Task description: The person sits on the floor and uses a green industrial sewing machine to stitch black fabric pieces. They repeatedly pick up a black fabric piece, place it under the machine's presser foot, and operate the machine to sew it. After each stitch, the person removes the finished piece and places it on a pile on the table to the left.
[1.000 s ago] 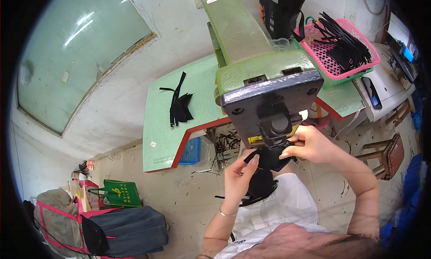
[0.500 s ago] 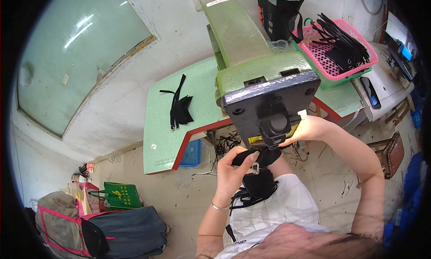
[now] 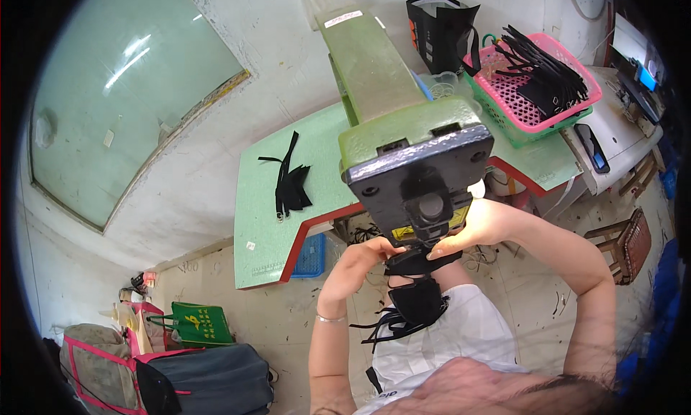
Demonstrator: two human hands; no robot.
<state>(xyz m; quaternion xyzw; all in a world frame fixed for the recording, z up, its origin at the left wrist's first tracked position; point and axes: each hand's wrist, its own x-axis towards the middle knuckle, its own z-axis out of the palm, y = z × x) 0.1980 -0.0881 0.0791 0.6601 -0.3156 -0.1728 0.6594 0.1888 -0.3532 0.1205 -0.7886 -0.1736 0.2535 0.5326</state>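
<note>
A black fabric piece (image 3: 416, 262) lies under the front of a green machine head (image 3: 403, 127), between my two hands. My left hand (image 3: 365, 258) is closed on its left end, the fingertips partly hidden by the cloth and the machine. The thumb of my right hand (image 3: 481, 226) presses on the piece from the right, while its other fingers disappear behind the black face of the head. In my lap, on white clothing, rest more black fabric pieces (image 3: 417, 301) with thin straps trailing left.
Another strapped black piece (image 3: 291, 188) lies on the green tabletop (image 3: 263, 235). At the back right are a pink basket (image 3: 497, 87) of black straps, a black bag (image 3: 445, 37) and a phone (image 3: 592, 149). A brown stool (image 3: 630, 249) stands right, bags (image 3: 209, 379) lower left.
My left hand has shifted from pinching the piece in front to gripping its left end, nearer the machine. The right thumb now shows on the cloth. The view has tilted slightly.
</note>
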